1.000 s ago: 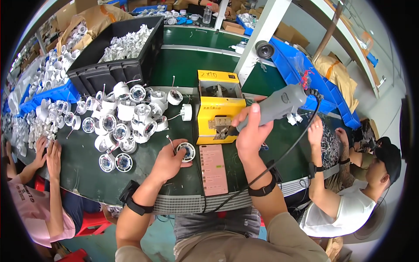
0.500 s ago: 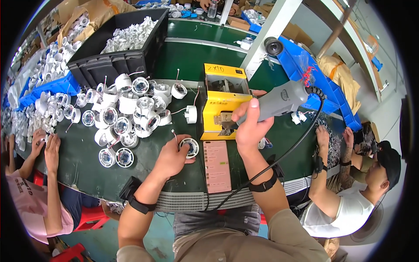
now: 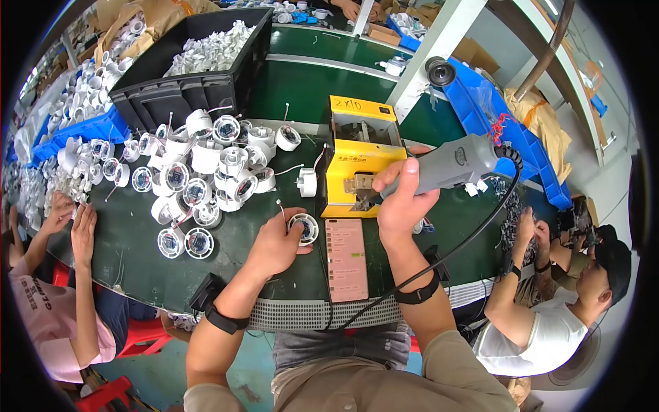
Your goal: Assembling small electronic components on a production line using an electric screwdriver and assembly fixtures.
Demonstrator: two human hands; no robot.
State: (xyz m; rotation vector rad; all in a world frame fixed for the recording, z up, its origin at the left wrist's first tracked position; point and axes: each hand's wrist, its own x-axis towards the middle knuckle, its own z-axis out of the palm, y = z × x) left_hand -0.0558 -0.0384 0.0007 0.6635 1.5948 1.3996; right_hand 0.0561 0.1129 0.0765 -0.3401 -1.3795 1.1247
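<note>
My left hand [image 3: 273, 244] is closed on a round white plastic housing [image 3: 309, 230], which sits low over the green table with a circuit board inside and a thin wire rising beside my fingers. My right hand [image 3: 400, 206] grips a grey electric screwdriver [image 3: 453, 165], held almost level. Its front end points at the metal outlet on the front of a yellow screw feeder [image 3: 343, 165]; whether the tip touches a screw is too small to tell. Left of the feeder stands one loose white housing [image 3: 308, 182] with a wire, near a heap of similar housings [image 3: 230, 161].
A pink-screened phone [image 3: 347, 264] lies below the feeder. The screwdriver's black cable [image 3: 473, 230] loops across my right forearm. A black crate [image 3: 178, 96] of small white parts stands at back left, a blue tray [image 3: 494, 130] at right. Co-workers' hands [image 3: 82, 223] work at both sides.
The view has shifted slightly. My right hand keeps the screwdriver at the feeder's outlet, and my left still holds the housing. The right-hand co-worker's hands have drawn closer together.
</note>
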